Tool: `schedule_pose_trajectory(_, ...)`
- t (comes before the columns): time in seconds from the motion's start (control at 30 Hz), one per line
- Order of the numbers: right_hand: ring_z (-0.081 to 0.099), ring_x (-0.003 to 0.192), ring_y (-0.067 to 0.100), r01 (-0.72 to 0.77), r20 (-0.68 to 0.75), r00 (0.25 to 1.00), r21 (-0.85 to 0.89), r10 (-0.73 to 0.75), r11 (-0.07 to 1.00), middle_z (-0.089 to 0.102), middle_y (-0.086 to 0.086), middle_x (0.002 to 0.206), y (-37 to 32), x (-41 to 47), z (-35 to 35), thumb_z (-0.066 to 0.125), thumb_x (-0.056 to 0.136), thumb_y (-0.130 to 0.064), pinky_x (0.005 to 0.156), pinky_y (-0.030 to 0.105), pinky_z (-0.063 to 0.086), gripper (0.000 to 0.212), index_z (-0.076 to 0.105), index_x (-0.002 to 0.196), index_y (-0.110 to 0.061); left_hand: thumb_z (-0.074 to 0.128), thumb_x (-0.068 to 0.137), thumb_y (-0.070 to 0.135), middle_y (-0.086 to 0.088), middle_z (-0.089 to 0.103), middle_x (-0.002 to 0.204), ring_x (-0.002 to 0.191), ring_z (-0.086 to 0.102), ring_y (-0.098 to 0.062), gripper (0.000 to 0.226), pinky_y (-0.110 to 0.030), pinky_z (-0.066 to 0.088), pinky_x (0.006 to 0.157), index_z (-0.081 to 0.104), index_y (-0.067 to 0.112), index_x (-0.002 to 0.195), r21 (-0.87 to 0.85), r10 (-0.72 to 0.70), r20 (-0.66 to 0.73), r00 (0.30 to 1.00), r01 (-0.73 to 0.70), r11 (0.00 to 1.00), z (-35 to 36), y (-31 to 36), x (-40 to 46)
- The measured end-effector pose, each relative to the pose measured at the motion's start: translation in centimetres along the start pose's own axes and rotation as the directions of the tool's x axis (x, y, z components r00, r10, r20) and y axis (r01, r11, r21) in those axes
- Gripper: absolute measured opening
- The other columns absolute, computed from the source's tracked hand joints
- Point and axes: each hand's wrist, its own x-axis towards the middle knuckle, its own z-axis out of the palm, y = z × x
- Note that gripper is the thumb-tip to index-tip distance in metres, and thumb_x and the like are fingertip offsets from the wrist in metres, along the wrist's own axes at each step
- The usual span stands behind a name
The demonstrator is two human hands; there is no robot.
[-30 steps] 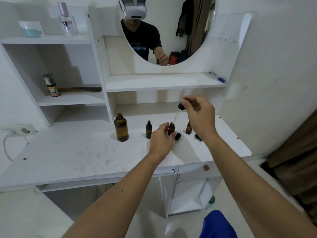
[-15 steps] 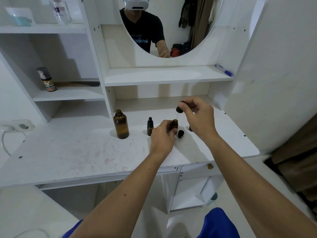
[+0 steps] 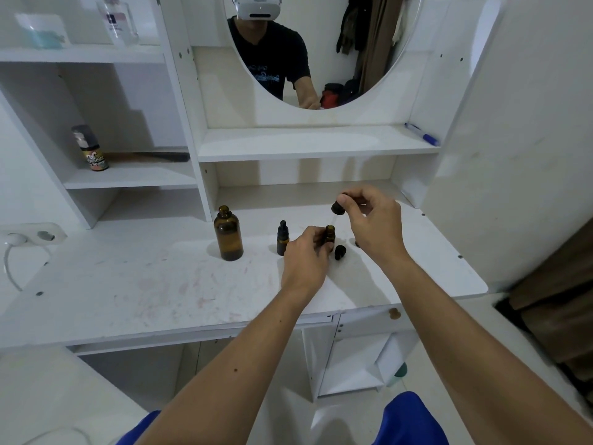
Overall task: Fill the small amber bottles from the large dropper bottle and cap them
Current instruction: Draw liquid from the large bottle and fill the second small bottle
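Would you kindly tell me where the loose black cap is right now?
The loose black cap lies on the white table, just right of the left hand.

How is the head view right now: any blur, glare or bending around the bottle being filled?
Head view: sharp on the small amber bottle and dropper; soft, even light with faint shadows on the table; no glare; wide-angle bending of the shelves toward the edges.

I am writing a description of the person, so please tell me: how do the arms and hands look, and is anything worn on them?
Both forearms are bare. The left hand and right hand wear no gloves; no rings, watch or bracelet are visible. The mirror shows a short black sleeve ending above the elbow.
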Motion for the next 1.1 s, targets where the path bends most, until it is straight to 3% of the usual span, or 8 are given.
schedule_pose_trajectory(0.17,0.071,0.078,-0.002,-0.048,0.016,0.999,0.043,0.048,0.998,0.080,-0.005,0.088,-0.3,0.0,-0.3,0.070,0.101,-0.018,0.054,0.004,0.046,0.007,0.077,0.103,-0.016,0.065,0.100,0.011,0.009,0.076,0.102,0.101,0.069,-0.003,0.021,-0.011,0.049,0.091,0.068,0.016,0.120,0.008,0.000,0.012,1.000,0.000,1.000,-0.1,0.1,-0.1)
schedule_pose_trajectory(0.33,0.069,0.066,0.002,-0.036,0.006,0.999,0.058,0.036,0.998,0.080,-0.004,0.090,-0.8,-0.1,-1.0,0.071,0.101,-0.020,0.058,0.018,0.050,0.008,0.076,0.107,-0.018,0.066,0.100,0.013,0.001,0.074,0.113,0.102,0.065,-0.007,0.026,-0.022,0.050,0.093,0.065,0.012,0.126,0.047,0.022,0.026,0.999,-0.024,0.999,-0.5,0.3,-0.4)
schedule_pose_trajectory(0.47,0.075,0.083,0.002,0.011,-0.038,0.999,0.048,-0.009,0.999,0.080,-0.002,0.094,-1.9,-0.3,-1.5,0.071,0.101,-0.018,0.071,0.028,0.059,0.009,0.076,0.108,-0.017,0.068,0.100,0.020,-0.001,0.069,0.129,0.121,0.063,-0.012,0.041,-0.027,0.049,0.106,0.060,0.009,0.138,0.012,0.008,0.021,1.000,-0.008,1.000,-1.0,0.5,-1.2)
schedule_pose_trajectory(0.57,0.075,0.093,0.002,0.051,-0.061,0.997,0.018,-0.050,0.999,0.079,-0.003,0.100,-3.0,-0.1,-1.7,0.071,0.101,-0.019,0.088,0.023,0.059,0.012,0.076,0.112,-0.016,0.073,0.097,0.025,0.000,0.069,0.134,0.122,0.064,-0.009,0.048,-0.021,0.050,0.105,0.060,0.012,0.141,-0.043,-0.019,0.003,1.000,0.019,0.999,-2.2,0.2,-2.4)
schedule_pose_trajectory(0.67,0.076,0.100,0.009,0.081,-0.064,0.995,0.040,-0.078,0.996,0.079,-0.002,0.104,-4.5,0.3,-1.0,0.071,0.101,-0.020,0.095,0.027,0.059,0.014,0.077,0.112,-0.015,0.076,0.094,0.029,0.005,0.072,0.127,0.114,0.067,-0.001,0.047,-0.011,0.050,0.098,0.063,0.016,0.137,-0.051,-0.013,0.013,1.000,0.014,0.999,-4.9,-0.4,-4.1)
schedule_pose_trajectory(0.8,0.075,0.097,0.005,0.130,-0.048,0.991,0.133,-0.124,0.983,0.079,-0.005,0.101,-7.1,0.4,1.4,0.072,0.100,-0.017,0.093,0.024,0.060,0.014,0.077,0.112,-0.011,0.079,0.091,0.033,0.012,0.074,0.120,0.109,0.068,0.004,0.039,-0.019,0.054,0.101,0.071,0.021,0.127,0.071,-0.019,0.043,0.999,0.016,0.997,-9.9,-1.6,-6.1)
schedule_pose_trajectory(0.9,0.076,0.092,0.004,0.150,-0.011,0.988,0.216,-0.151,0.965,0.078,-0.002,0.097,-9.0,0.5,4.1,0.072,0.100,-0.011,0.086,0.016,0.056,0.014,0.076,0.112,-0.006,0.080,0.089,0.034,0.011,0.073,0.122,0.112,0.067,0.001,0.042,-0.024,0.052,0.105,0.069,0.022,0.127,0.151,-0.057,-0.031,0.998,0.062,0.987,-14.2,-2.9,-7.2)
schedule_pose_trajectory(1.1,0.075,0.099,0.013,0.144,0.049,0.986,0.264,-0.162,0.954,0.079,0.000,0.103,-11.2,0.8,9.3,0.073,0.099,-0.013,0.091,0.019,0.058,0.013,0.077,0.111,-0.010,0.086,0.081,0.041,0.007,0.063,0.141,0.127,0.058,-0.008,0.075,-0.024,0.043,0.106,0.054,0.021,0.145,0.192,-0.162,-0.128,0.978,0.185,0.964,-19.0,-4.9,-5.6)
